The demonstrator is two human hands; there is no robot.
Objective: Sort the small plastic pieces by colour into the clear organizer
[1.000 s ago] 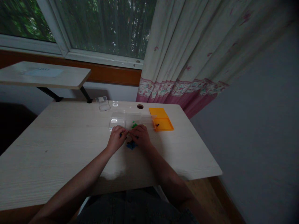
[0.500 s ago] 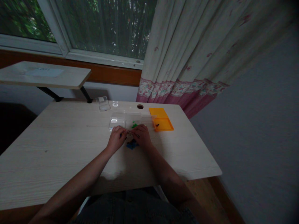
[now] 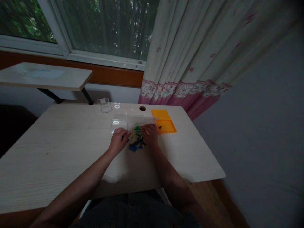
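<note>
A pile of small blue, black, yellow and green pieces [image 3: 136, 145] lies on the table between my hands. My left hand [image 3: 118, 139] is at the pile's left side, fingers pinched together, with a bit of blue and dark showing at them; what it holds is too small to name. On the right, my right hand [image 3: 150, 135] has its fingertips pinched close to the small green pieces [image 3: 137, 128] in the clear plastic box [image 3: 135, 117]. Whether a piece is between those fingertips I cannot make out.
Beside the clear box stands an open orange case [image 3: 167, 126] with a small dark piece [image 3: 160, 127] in it. A smaller clear box [image 3: 104, 106] stands open at the back. A round hole [image 3: 142, 108] is in the pale wooden table [image 3: 78, 148]; a raised shelf [image 3: 47, 76] is at left.
My right hand has moved right and slightly away from me, apart from my left hand, uncovering more of the pile. The left hand stays nearly still.
</note>
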